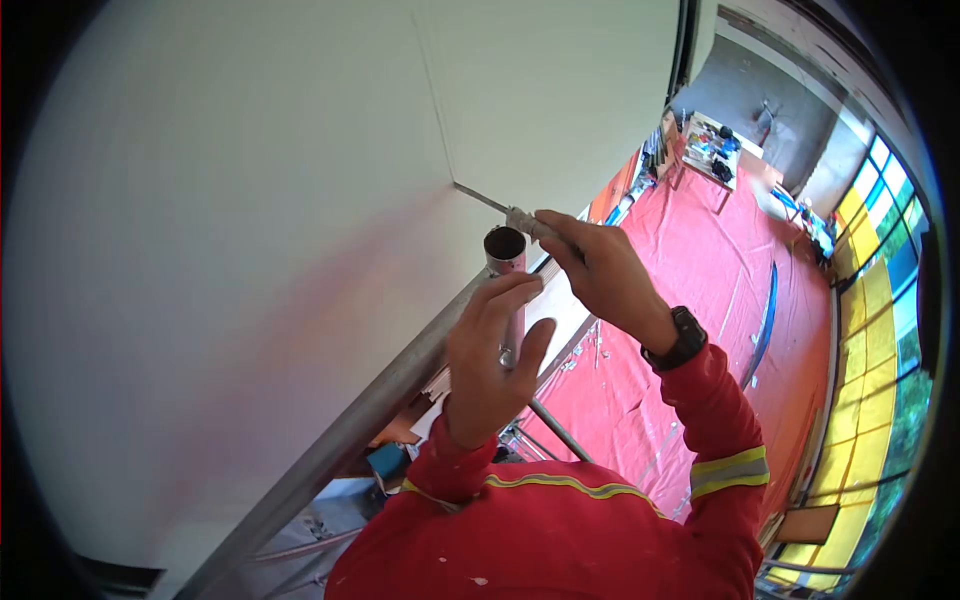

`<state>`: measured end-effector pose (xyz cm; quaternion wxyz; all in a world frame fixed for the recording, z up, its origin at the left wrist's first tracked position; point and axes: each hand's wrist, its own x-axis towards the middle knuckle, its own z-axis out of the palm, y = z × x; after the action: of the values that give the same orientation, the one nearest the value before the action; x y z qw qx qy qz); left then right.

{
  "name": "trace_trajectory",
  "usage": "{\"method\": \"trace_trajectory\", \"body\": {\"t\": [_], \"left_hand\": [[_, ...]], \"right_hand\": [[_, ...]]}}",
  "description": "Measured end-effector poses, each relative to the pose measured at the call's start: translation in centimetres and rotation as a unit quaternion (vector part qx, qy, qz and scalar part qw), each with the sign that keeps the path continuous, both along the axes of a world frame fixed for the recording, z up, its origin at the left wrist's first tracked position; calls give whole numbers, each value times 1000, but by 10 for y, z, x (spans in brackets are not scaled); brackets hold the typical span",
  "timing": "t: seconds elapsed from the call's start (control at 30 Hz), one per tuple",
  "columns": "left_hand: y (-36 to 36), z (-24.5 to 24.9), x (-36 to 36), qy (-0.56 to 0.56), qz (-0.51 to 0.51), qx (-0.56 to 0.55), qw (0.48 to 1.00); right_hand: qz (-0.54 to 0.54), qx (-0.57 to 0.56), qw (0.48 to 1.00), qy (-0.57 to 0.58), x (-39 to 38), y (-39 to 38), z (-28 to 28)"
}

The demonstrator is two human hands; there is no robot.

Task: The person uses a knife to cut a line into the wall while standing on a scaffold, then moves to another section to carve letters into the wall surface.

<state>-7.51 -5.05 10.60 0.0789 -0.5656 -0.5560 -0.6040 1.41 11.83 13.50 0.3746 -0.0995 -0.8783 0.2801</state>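
Observation:
My right hand (607,275) grips a slim hand tool (521,219) with a pale, rough-looking handle and a thin metal shaft. Its tip meets the pale panel (300,130) at the lower end of a fine straight seam (435,95). My left hand (487,352) is open, thumb apart from the fingers, and overlaps an upright metal tube (506,262) with a hollow top. The fingertips of that hand lie just below the tube's rim. Both arms wear red sleeves, and a black watch (682,338) circles the right wrist.
A long grey pipe (365,420) slants across below my hands, beside the panel. Far below, red sheeting (690,260) covers the floor, with a cluttered table (712,150) at its far end. Yellow panels and windows (866,310) line the right side.

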Motion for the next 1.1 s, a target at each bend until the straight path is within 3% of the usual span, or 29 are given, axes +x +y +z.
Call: {"method": "trace_trajectory", "body": {"t": [0.13,0.37,0.47,0.5,0.53,0.63,0.77,0.8,0.87,0.93,1.1], "left_hand": [[17,-8,-3,-48,-15,40,998],[30,-8,1,-101,-68,51,991],[45,-6,6,-90,-88,49,991],[48,-4,4,-79,-94,54,991],[48,-5,3,-79,-88,45,992],[50,-6,1,-164,-116,25,979],[78,5,11,-290,-276,100,911],[88,12,14,-291,-279,120,907],[104,31,12,-354,-293,153,875],[118,56,6,-411,-285,177,847],[154,88,-9,-431,-245,211,843]], "right_hand": [[-78,-41,996,28,37,-29,58],[-92,-25,993,65,31,-2,37],[-85,-4,996,16,55,-19,47],[-113,-47,992,-34,87,-22,51],[-74,-8,996,41,121,-28,51],[-195,-32,973,115,203,-52,55],[-165,95,981,44,156,-39,41],[-152,106,983,1,135,-41,47],[-188,188,963,46,103,-28,34],[-207,193,956,78,83,-15,26],[-228,235,941,88,75,-1,31]]}}
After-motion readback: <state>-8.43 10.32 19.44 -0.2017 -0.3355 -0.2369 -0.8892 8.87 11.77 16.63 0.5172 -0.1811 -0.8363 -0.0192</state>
